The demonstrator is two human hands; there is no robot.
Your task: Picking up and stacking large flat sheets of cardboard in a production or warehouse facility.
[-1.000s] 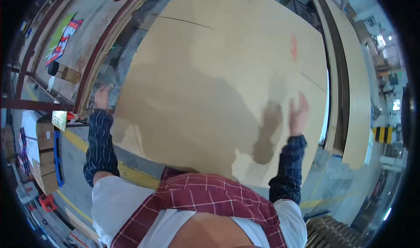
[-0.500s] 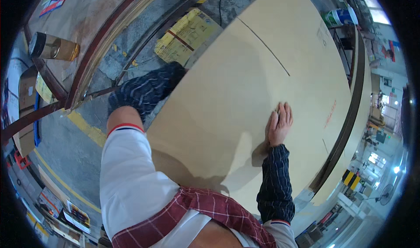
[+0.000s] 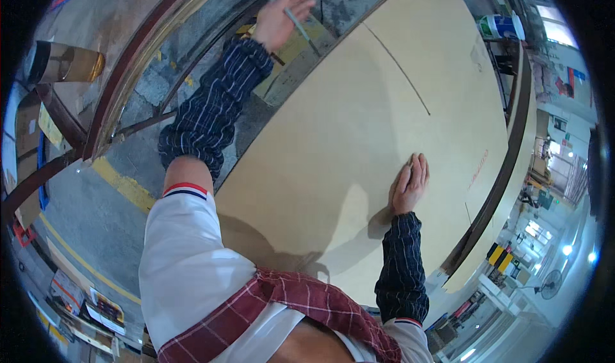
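A large tan board (image 3: 320,139) lies in front of me, with a dark straight line near its far end and a shorter line and red marks at its right. My right hand (image 3: 412,184) rests on it, fingers laid flat and thumb beside them. Beyond the board's left edge, my left hand (image 3: 282,22) is raised in the air. A thin grey rod-like thing (image 3: 303,35) crosses its palm between thumb and fingers, slanting down toward the board edge; its exact kind is unclear. Dark striped sleeves cover both forearms.
Left of the board stand a brown metal frame (image 3: 131,62) and a jar of amber liquid (image 3: 67,61). A yellow carton (image 3: 301,56) sits on the floor below my left hand. A white-blue bucket (image 3: 503,27) stands at the far right, near a dark rail (image 3: 512,152).
My left hand has come up from below the board's left edge and moved far forward, with the thin grey rod now showing in it. The right hand has stayed on the board.
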